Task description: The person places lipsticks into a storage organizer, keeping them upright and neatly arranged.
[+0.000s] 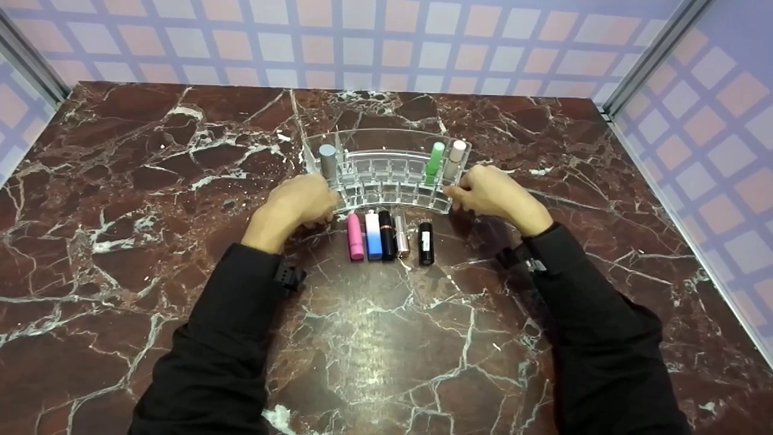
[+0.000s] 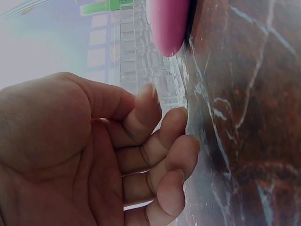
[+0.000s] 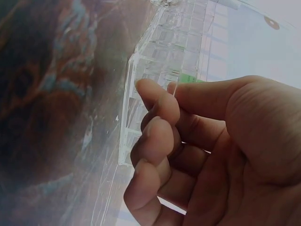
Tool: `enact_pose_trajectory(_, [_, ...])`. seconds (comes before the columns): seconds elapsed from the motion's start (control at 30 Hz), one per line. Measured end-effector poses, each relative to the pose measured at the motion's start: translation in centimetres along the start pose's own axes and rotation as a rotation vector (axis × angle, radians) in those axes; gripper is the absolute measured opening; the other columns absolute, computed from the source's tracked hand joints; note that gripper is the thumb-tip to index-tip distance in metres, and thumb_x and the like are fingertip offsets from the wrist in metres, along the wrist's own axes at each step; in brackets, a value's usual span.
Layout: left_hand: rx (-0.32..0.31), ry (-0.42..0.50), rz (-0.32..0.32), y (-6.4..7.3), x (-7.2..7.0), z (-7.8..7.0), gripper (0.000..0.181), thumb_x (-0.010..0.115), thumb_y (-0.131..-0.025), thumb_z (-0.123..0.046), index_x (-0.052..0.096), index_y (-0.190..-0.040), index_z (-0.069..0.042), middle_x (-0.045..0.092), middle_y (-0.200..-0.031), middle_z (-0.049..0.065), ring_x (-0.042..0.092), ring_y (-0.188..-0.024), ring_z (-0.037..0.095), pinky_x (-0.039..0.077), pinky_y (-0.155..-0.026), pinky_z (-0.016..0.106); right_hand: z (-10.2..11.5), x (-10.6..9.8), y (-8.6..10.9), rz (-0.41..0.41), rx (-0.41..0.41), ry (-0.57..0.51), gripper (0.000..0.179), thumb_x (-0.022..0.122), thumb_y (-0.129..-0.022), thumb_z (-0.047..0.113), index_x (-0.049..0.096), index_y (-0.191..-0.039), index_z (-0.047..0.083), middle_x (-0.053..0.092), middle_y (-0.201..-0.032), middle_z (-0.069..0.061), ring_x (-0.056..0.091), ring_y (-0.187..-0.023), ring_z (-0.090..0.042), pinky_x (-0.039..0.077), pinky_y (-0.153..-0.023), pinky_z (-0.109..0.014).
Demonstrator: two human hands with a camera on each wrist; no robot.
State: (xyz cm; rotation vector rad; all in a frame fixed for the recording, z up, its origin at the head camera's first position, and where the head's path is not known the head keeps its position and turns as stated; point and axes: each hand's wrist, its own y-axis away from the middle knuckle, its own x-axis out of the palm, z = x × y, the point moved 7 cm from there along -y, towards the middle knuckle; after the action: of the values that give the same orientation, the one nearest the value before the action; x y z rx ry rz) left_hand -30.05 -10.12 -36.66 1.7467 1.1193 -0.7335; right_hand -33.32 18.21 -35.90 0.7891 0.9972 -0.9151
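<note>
A clear, curved, tiered lipstick organizer [image 1: 386, 154] stands on the table with a grey-capped tube [image 1: 327, 158] at its left end and a green tube [image 1: 433, 160] and a white-capped tube [image 1: 455, 156] at its right. My left hand [image 1: 302, 199] grips the organizer's left end with curled fingers; the exact contact is partly hidden. At the opposite end, my right hand [image 1: 492, 192] pinches the clear edge between thumb and fingers [image 3: 157, 106]. In front lie a pink tube [image 1: 356, 237], a blue-and-white tube [image 1: 373, 237], a black lipstick [image 1: 387, 235], a silver tube [image 1: 401, 237] and a black labelled tube [image 1: 426, 243].
The marbled brown table [image 1: 374, 338] spreads around the organizer. A checked panel [image 1: 362, 45] rises behind it, and another panel [image 1: 700, 115] borders the right side. The lying tubes are close to the organizer's front edge.
</note>
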Motion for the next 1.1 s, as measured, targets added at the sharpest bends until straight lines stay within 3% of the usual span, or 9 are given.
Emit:
enact_pose_trajectory(0.17, [0.018, -0.013, -0.011, 0.19, -0.18, 0.02, 0.037, 0.042, -0.104, -0.021, 0.069, -0.083, -0.007, 0.061, -0.074, 0.006, 0.053, -0.062, 0.02, 0.046, -0.063, 0.036, 0.28, -0.06, -0.14, -0.004, -0.024, 0.012, 0.042, 0.058, -0.107, 0.032, 0.079, -0.079, 0.009, 0.073, -0.072, -0.005, 0.06, -0.053, -0.01, 0.049, -0.06, -0.029])
enact_pose_trajectory(0.43, [0.004, -0.048, -0.018, 0.21, -0.23, -0.1, 0.04, 0.042, -0.105, -0.023, 0.056, -0.068, -0.014, 0.055, -0.069, 0.003, 0.05, -0.06, 0.019, 0.045, -0.06, 0.035, 0.36, -0.06, -0.23, 0.013, -0.009, 0.015, 0.042, 0.057, -0.108, 0.033, 0.078, -0.08, 0.008, 0.071, -0.069, -0.007, 0.06, -0.054, -0.012, 0.049, -0.059, -0.03])
enact_pose_trajectory(0.87, [-0.014, 0.001, 0.029, 0.12, 0.32, -0.13, 0.032, 0.044, -0.099, -0.015, 0.047, -0.068, -0.017, 0.047, -0.066, -0.001, 0.042, -0.054, 0.014, 0.039, -0.052, 0.029, -0.04, 0.0, -0.04, 0.02, 0.023, 0.009, 0.043, 0.058, -0.107, 0.036, 0.077, -0.078, 0.01, 0.067, -0.064, -0.005, 0.055, -0.052, -0.012, 0.044, -0.054, -0.028])
enact_pose_trajectory(1.1, [0.007, -0.071, 0.011, 0.22, 0.13, -0.3, 0.033, 0.04, -0.102, -0.019, 0.047, -0.069, -0.016, 0.049, -0.073, 0.003, 0.049, -0.063, 0.02, 0.045, -0.059, 0.034, 0.03, -0.03, 0.1, 0.011, 0.005, -0.007, 0.043, 0.058, -0.107, 0.033, 0.077, -0.076, 0.009, 0.064, -0.06, -0.003, 0.052, -0.05, -0.011, 0.04, -0.052, -0.028])
